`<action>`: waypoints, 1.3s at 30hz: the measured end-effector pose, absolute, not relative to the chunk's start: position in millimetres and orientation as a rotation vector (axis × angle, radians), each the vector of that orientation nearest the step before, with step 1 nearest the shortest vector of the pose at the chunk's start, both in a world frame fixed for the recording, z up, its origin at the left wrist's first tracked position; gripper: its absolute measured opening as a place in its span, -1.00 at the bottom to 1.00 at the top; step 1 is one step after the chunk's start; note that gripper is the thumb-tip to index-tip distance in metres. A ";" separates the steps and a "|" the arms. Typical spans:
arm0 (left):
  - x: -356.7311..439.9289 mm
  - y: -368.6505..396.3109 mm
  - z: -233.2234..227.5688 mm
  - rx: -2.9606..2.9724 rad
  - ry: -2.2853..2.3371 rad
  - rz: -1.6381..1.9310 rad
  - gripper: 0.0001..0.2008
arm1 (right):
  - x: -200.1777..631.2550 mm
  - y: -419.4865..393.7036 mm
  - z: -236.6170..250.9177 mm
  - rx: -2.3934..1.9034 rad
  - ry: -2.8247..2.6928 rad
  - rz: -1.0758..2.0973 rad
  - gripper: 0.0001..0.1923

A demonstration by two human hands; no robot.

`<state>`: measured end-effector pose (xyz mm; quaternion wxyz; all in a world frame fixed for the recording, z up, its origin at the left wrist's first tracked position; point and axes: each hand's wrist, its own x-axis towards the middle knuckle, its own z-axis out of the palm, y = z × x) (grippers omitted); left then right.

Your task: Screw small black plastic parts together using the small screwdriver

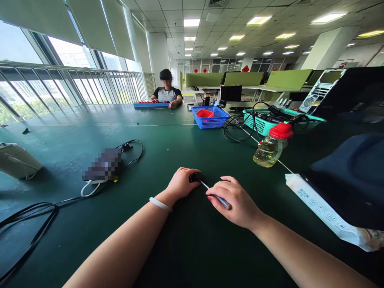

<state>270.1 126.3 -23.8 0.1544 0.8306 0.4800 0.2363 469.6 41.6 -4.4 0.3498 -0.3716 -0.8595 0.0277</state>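
The left hand (181,183), a white band (160,204) at its wrist, pinched a small black object (195,177) between thumb and fingers, close over the green table (156,158) in the near middle of the scene. Just to its right, the right hand (237,203) had its thumb and fingers closed around a slim tool (223,202), whose thin end slanted to the left and met the black object, or nearly so; the contact was too small to tell. Farther left lay a blurred device (103,164) with cables, and a pale container (19,162) stood at the left edge. On the right were a bottle (267,154) with a red lid and, nearer, a white packet (324,212). Beyond stood a blue basket (211,123) holding a red piece (205,114), with a turquoise basket (260,126) to its right. At the far side sat a person (167,95) behind a blue tray (152,105).
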 end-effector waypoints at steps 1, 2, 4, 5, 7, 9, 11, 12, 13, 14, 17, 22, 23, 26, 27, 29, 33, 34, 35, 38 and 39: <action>270.0 126.3 -23.6 2.382 1.377 0.676 -0.57 | 467.9 40.1 -4.2 -0.966 -2.248 0.059 -0.89; 269.8 126.3 -23.3 2.384 1.379 0.673 -0.57 | 466.4 38.9 -4.1 -0.970 -2.265 0.049 -0.90; 269.2 126.3 -22.5 2.388 1.376 0.667 -0.57 | 464.5 37.6 -4.0 -0.981 -2.285 0.039 -0.91; 268.9 126.4 -22.2 2.389 1.372 0.662 -0.57 | 464.1 37.4 -4.0 -0.987 -2.286 0.037 -0.92; 268.2 126.9 -21.8 2.388 1.362 0.655 -0.56 | 463.9 37.6 -3.7 -0.995 -2.273 0.033 -0.93; 267.7 127.7 -21.9 2.390 1.353 0.656 -0.56 | 464.3 38.0 -3.5 -0.991 -2.258 0.024 -0.92; 267.6 128.5 -22.3 2.389 1.350 0.662 -0.57 | 464.9 38.5 -3.6 -0.984 -2.245 0.009 -0.91; 267.6 128.8 -22.6 2.387 1.352 0.663 -0.57 | 465.2 38.8 -3.8 -0.982 -2.237 0.002 -0.91; 267.7 129.1 -22.9 2.384 1.352 0.662 -0.57 | 465.6 39.1 -4.2 -0.983 -2.227 -0.002 -0.91; 267.8 129.3 -23.2 2.381 1.352 0.659 -0.56 | 466.0 39.4 -4.6 -0.984 -2.215 -0.006 -0.91; 267.9 130.1 -24.0 2.380 1.341 0.652 -0.55 | 467.2 40.5 -5.7 -0.991 -2.192 -0.013 -0.92; 267.8 130.6 -23.8 2.392 1.326 0.648 -0.55 | 467.7 40.7 -4.8 -1.008 -2.188 -0.012 -0.92; 267.8 130.4 -23.4 2.391 1.330 0.644 -0.55 | 467.4 40.5 -4.7 -1.017 -2.194 -0.010 -0.91; 268.2 129.3 -22.0 2.373 1.349 0.638 -0.56 | 466.5 39.7 -5.7 -1.024 -2.240 0.011 -0.92; 268.4 129.0 -21.6 2.367 1.352 0.640 -0.57 | 466.3 39.4 -6.5 -1.018 -2.266 0.023 -0.92; 268.6 128.6 -21.3 2.364 1.348 0.646 -0.57 | 466.0 39.3 -8.0 -1.003 -2.319 0.045 -0.91; 268.4 128.7 -21.7 2.374 1.345 0.650 -0.58 | 467.2 39.8 -8.2 -0.997 -2.346 0.064 -0.89; 268.2 128.8 -21.9 2.375 1.350 0.649 -0.57 | 467.9 40.1 -7.5 -1.003 -2.330 0.062 -0.90; 268.0 129.0 -22.0 2.374 1.355 0.646 -0.56 | 468.6 40.4 -6.6 -1.010 -2.310 0.057 -0.91; 267.8 129.6 -22.2 2.377 1.344 0.639 -0.55 | 470.9 41.1 -3.7 -1.035 -2.239 0.029 -0.91; 267.8 129.8 -22.2 2.379 1.335 0.639 -0.55 | 471.4 41.2 -3.0 -1.039 -2.223 0.021 -0.91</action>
